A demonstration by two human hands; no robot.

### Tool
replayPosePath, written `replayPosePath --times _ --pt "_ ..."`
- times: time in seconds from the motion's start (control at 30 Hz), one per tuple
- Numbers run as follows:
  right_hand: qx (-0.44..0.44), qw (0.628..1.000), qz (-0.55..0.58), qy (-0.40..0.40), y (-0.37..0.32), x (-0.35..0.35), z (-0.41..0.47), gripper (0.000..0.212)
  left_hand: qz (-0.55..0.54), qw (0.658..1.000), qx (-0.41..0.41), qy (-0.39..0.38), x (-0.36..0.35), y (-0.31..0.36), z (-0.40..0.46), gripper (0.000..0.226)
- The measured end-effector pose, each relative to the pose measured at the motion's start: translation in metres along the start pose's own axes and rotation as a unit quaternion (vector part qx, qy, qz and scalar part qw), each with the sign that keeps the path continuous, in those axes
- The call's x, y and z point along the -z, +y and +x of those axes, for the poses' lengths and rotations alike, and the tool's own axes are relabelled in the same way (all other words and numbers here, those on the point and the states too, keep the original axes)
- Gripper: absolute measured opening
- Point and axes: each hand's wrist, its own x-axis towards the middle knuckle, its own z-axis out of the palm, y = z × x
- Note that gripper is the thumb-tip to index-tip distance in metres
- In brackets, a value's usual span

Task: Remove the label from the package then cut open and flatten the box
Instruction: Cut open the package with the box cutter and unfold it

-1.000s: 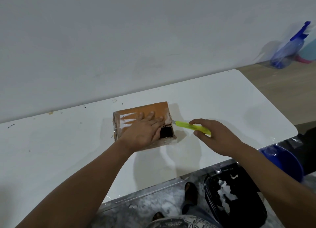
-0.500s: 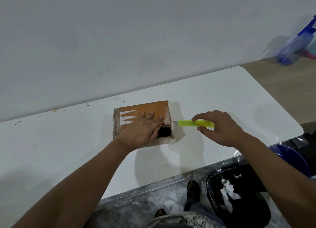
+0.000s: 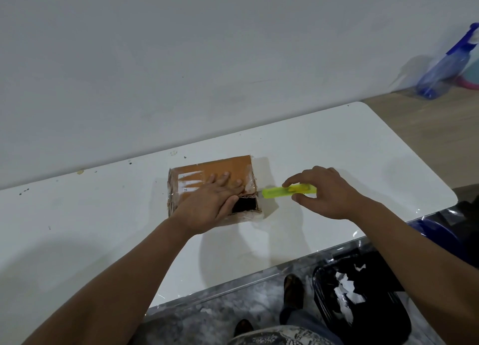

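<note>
A small brown cardboard box [image 3: 223, 167] lies on the white table [image 3: 337, 147], wrapped in clear tape, with white label remnants on its top left. Its right end shows a dark opening [image 3: 245, 204]. My left hand [image 3: 210, 204] presses flat on the box top, fingers straight. My right hand [image 3: 326, 193] pinches a yellow-green utility knife [image 3: 278, 191] to the right of the box. The knife's tip meets the box's upper right edge; the blade itself is hidden.
A black bin [image 3: 363, 300] with white paper scraps stands on the floor under the table's front right. A blue stool [image 3: 435, 236] is beside it. A blue spray bottle [image 3: 445, 65] stands on the wooden surface at the far right. My feet show below the table edge.
My right hand has shifted its grip back along the knife and pushed its tip left against the box's right edge. The left hand has stayed pressed on the box.
</note>
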Motion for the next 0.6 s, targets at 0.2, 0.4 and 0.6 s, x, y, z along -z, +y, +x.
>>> replayPosePath --times 0.2,0.4,0.6 --pt "0.012 0.999 -0.037 -0.017 -0.005 0.005 0.016 0.024 0.032 0.999 -0.024 0.008 0.0 0.0 -0.002 0.068" --pt "0.027 0.996 -0.089 -0.007 -0.013 0.006 0.021 0.027 0.072 0.996 -0.043 0.014 -0.002 -0.002 -0.001 0.066" --pt "0.032 0.991 -0.128 0.02 -0.009 0.003 0.022 0.028 0.089 0.994 -0.058 0.034 -0.005 -0.003 -0.002 0.063"
